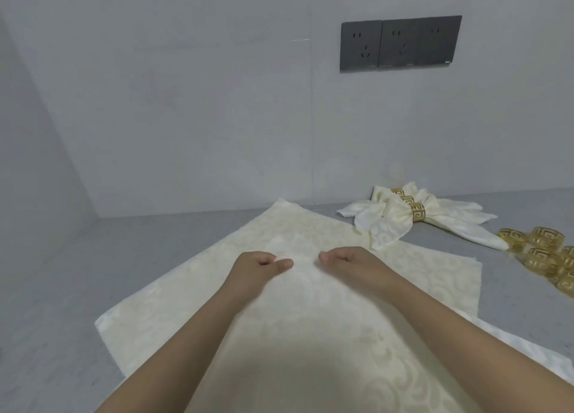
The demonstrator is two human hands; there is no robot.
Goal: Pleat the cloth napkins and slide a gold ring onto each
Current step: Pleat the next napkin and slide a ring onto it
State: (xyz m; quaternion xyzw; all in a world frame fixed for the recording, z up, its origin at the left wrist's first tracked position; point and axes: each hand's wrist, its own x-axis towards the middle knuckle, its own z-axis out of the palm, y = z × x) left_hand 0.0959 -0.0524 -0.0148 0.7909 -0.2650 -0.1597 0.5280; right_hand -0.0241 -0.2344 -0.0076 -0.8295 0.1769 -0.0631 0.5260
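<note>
Head view: I see both hands over a flat cream napkin (310,319) on the grey surface (56,288)
Left hand (257,266): fingers curled in, thumb tip pressed to the cloth; I judge it pinches a bit of fabric, though the pinch itself is hidden
Right hand (348,265): mirrors it just beside, fingers curled, thumb toward the other thumb; it looks to be pinching cloth as well
Napkin place: spread over the middle of the surface, turned diamond-wise, one corner pointing at the far edge by the wall, the near part running under my forearms; a second flat napkin (450,276) seems to lie beneath it, peeking out on the right
Long axis: far corner to near corner, roughly away from me
Step in hand: I judge the first pleat is being gathered at the napkin's middle
Next move: draw the pinched fold along and stack even pleats, holding them tight
Finished napkins (413,213): pleated and ringed, near the far edge, right of centre
Gold rings (546,251): loose cluster at the right edge, needed once the pleats hold
</note>
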